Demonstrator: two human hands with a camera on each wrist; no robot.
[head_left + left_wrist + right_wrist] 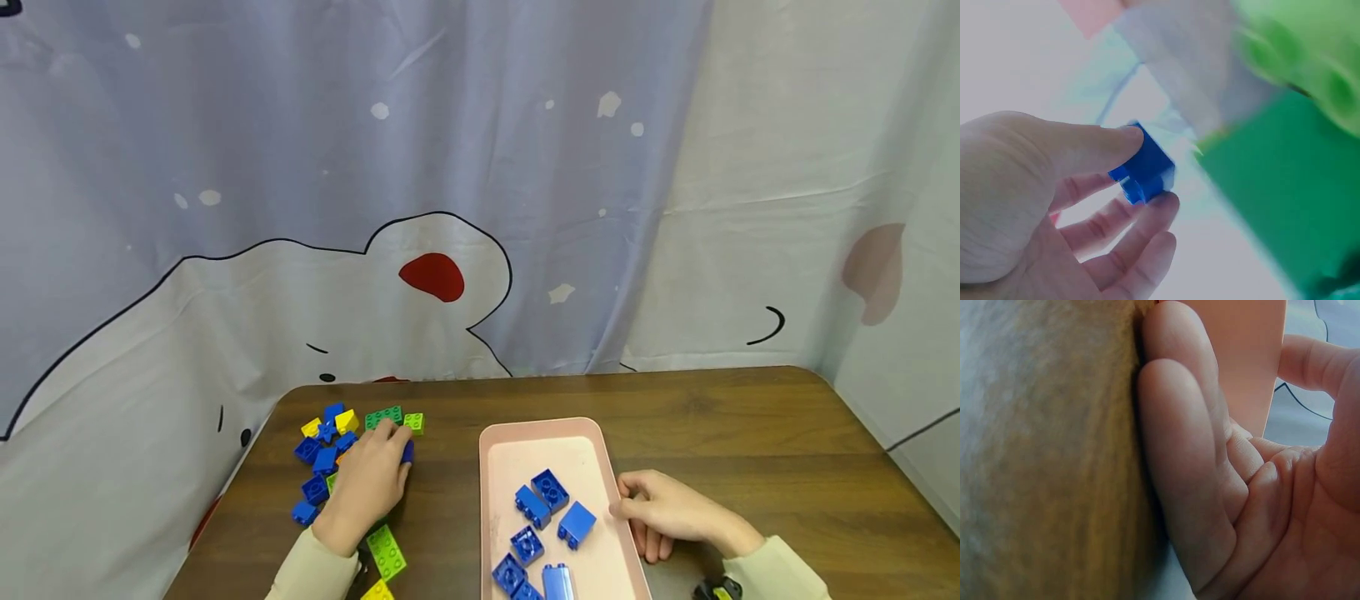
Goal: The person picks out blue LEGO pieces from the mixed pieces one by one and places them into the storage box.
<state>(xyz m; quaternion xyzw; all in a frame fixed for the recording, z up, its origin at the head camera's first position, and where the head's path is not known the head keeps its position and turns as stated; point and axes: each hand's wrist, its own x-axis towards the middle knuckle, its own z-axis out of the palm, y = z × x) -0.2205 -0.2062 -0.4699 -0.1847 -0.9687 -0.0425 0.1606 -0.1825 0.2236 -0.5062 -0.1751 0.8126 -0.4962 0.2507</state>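
Observation:
Between its thumb and fingertips my left hand pinches a blue toy brick, mostly covered by the hand in the head view. Around that hand lie more blue bricks, a dark green brick and a lime brick. My right hand grips the right side of a pink tray, its thumb at the rim and its lower fingers against the table. Inside the tray are several blue bricks, such as a tilted one and a studded one.
Yellow bricks sit at the back of the left pile. Nearer the front are a long lime brick and a yellow brick. The brown wooden table ends at a printed curtain behind.

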